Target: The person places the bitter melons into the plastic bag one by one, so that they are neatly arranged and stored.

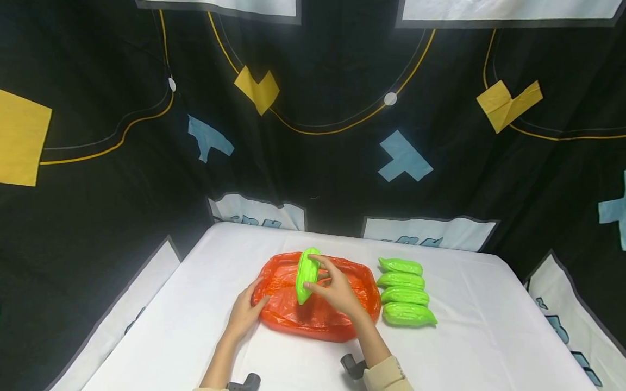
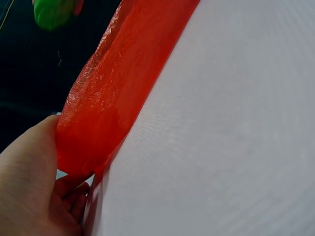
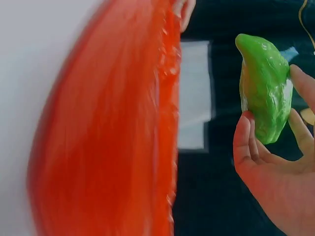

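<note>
Ideally, a light pinch suits the green gourd (image 1: pixel 307 277), held over the red bag (image 1: pixel 318 327) by part-spread fingers of the right hand (image 1: pixel 338 289); the left hand (image 1: pixel 246 310), gripping the bag's edge, should steady it.

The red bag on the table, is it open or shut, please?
Open: the head view looks down into the red bag, its mouth spread wide.

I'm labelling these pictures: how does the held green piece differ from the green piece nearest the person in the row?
The held piece is gripped in the right hand; the row piece lies on the white table. In the head view, the held piece points mostly up and down, while the row piece runs left to right. Both are bright green and elongated.
</note>
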Motion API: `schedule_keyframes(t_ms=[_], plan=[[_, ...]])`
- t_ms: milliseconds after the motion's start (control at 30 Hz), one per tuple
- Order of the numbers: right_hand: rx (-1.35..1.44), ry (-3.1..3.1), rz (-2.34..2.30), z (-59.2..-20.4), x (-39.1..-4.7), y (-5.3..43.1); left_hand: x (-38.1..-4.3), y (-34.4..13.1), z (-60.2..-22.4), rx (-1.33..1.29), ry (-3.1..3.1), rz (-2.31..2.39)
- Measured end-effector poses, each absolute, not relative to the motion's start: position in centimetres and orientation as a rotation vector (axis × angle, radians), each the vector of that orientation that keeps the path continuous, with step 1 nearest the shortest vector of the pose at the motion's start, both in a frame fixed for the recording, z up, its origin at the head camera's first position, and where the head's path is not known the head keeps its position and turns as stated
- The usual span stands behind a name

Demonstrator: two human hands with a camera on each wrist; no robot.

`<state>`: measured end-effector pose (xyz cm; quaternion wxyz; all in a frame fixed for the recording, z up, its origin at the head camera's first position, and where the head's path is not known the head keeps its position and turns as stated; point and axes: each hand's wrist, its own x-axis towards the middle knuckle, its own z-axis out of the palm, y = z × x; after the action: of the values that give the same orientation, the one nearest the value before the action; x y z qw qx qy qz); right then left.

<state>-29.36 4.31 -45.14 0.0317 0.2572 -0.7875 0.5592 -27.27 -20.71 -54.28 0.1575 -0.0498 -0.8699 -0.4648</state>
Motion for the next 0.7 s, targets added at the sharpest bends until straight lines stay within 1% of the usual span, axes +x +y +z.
schedule_keyframes(t_ms=[367, 700], plan=[[0.78, -2.626, 1.499, -47.4, -30.8, 0.8, -27.4, -20.6, -54.2, -0.173, -2.46, -1.304], [0.737, -2.722, 1.504, -48.8, -32.2, -1.2, -27.2, -20.7, -53.9, -0.146, -2.501, -1.308]])
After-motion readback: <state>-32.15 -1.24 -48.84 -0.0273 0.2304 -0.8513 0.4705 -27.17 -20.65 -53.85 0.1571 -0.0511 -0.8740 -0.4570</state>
